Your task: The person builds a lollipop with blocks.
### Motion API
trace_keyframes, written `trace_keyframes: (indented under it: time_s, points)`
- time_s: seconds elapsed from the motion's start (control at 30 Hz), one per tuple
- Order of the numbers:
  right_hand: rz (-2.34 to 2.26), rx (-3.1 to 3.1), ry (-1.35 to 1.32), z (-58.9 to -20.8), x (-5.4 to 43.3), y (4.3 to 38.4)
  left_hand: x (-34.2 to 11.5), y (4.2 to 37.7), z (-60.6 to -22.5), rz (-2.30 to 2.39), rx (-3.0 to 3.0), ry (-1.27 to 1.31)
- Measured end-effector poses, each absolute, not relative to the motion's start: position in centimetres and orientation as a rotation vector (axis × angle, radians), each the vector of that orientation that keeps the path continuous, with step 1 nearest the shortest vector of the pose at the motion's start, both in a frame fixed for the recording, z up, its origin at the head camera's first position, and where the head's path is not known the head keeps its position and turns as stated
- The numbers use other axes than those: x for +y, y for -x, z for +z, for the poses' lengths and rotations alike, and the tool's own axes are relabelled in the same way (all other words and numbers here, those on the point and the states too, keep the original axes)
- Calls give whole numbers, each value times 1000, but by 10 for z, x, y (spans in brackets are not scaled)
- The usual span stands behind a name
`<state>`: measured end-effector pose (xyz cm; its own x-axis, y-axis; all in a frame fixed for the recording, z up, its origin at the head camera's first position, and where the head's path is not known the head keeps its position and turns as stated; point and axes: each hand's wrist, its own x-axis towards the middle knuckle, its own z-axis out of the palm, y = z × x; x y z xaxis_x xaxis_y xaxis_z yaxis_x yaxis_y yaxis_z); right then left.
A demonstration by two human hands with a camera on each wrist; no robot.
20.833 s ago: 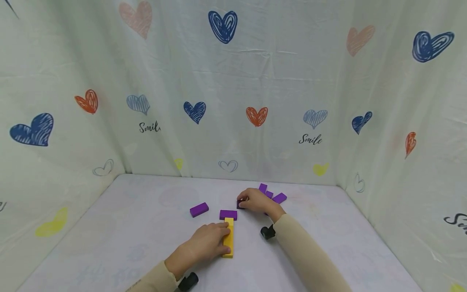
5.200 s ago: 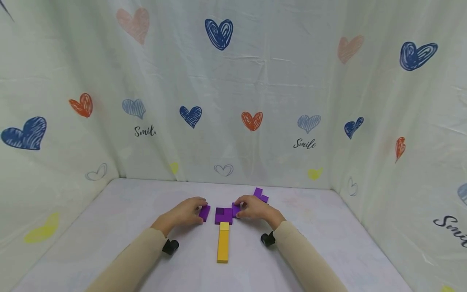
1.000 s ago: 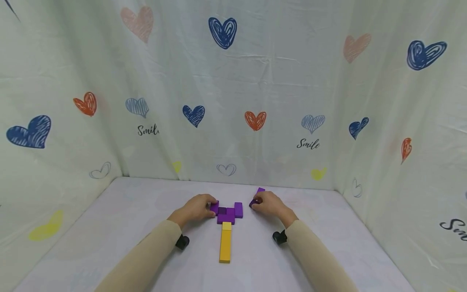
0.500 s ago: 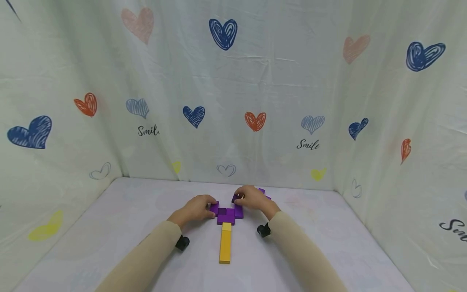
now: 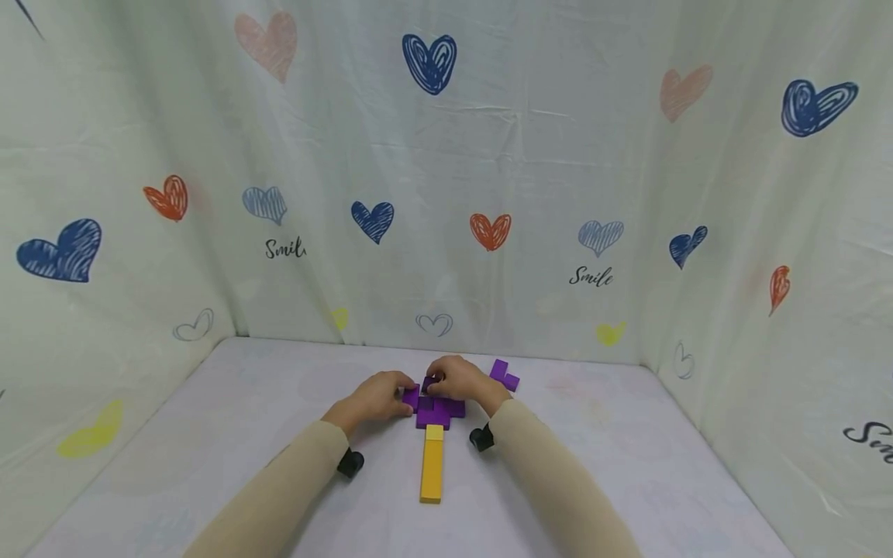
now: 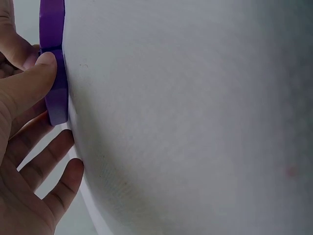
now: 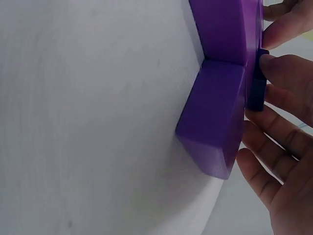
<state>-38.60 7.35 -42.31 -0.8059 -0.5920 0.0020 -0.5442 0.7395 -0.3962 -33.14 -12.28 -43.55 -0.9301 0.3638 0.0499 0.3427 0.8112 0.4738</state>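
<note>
A flat layout of blocks lies mid-table. Its stem is a yellow bar (image 5: 432, 469) with a paler yellow block (image 5: 434, 432) at the far end. Beyond that sit a purple block (image 5: 434, 418) and a small dark purple block (image 5: 425, 403). My left hand (image 5: 374, 401) pinches an oblong purple block (image 5: 411, 398) at the layout's left side; in the left wrist view the thumb presses its face. My right hand (image 5: 459, 378) pinches a dark purple block (image 5: 429, 384) at the far side, partly hidden by fingers. Below that hand, another purple block (image 5: 456, 408) forms the right side.
Two loose purple blocks (image 5: 499, 370) lie touching, behind and right of my right hand. A white curtain (image 5: 544, 155) printed with hearts encloses the table (image 5: 314, 496) at the back and sides. Small black wrist cameras (image 5: 481, 439) hang beneath both sleeves.
Within the last second my right hand has carried a dark purple block left from the loose blocks to the layout. My left hand stays put. Earlier, it held the yellow bar and fewer purple blocks were grouped.
</note>
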Motion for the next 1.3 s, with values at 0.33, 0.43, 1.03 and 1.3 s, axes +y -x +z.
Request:
trace_keyframes:
  time_s: [0.33,0.43,1.03,1.3]
  points:
    - [-633,2769,877,-428,69,384,-123,332,-437,760,2959,-604]
    - [-630,2786,896,-429,71,385,-124,333,-438,760,2961,-624]
    - [-668,2750,892,-430,70,381,-124,333,-439,756,2961,-598]
    - [-648,2773,895,-428,73,379,-124,332,-438,732,2968,-618]
